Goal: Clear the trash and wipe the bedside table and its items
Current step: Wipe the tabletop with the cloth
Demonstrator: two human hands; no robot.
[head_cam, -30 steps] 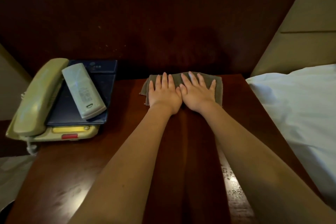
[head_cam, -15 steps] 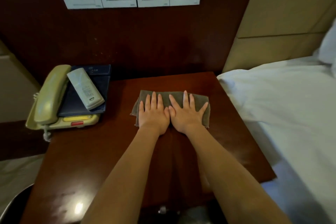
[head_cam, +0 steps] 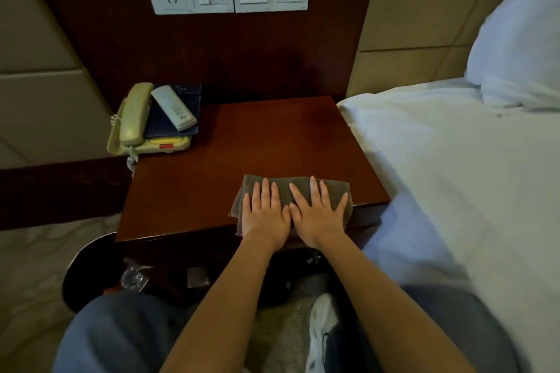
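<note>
One cloth (head_cam: 291, 191), one phone (head_cam: 136, 127), one remote (head_cam: 173, 107) on the table (head_cam: 272, 136). My left hand (head_cam: 265, 215) and right hand (head_cam: 318, 215) lie flat, fingers spread, side by side on the cloth at the table's near edge, toward its right corner. Phone and remote sit at the far left corner.
</note>
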